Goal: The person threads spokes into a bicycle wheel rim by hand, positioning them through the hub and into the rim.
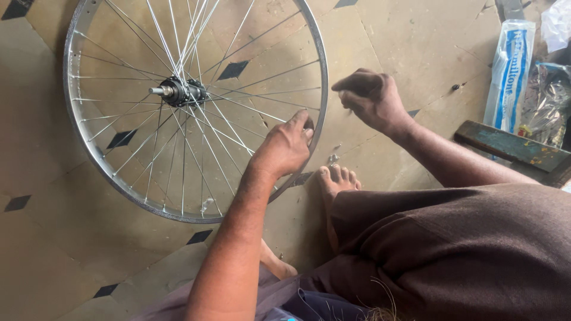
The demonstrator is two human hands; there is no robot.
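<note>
While the bicycle wheel [196, 107] stands on its rim on the tiled floor [53, 178], it leans a little away from the viewer, so its round face shows almost fully and fills the upper left, from about nine o'clock to twelve. Its axle, the one long line in it, runs through the dark hub [181, 92] and points out toward nine o'clock, ending in a short bright threaded stub. Thin steel spokes fan out from the hub, crossing one another, to a shiny, smooth metal rim with no tyre on it.

At the rim's four o'clock edge the left hand [285, 148] rests on the metal, fingers curled over it and thumb tip pressed at the rim's edge. The right hand [372, 98] hovers just beside the rim at three o'clock, apart from it, fingers drawn into a loose fist with thumb and forefinger pinched; whether anything small sits in that pinch cannot be told.

A bare foot [336, 181] lies flat on the floor below the hands, near the rim's lower right. The floor is dull tan stone with small black diamond insets. At two o'clock lie a crinkled blue-and-white plastic packet [510, 71] and a worn, paint-flecked wooden board [511, 145].
</note>
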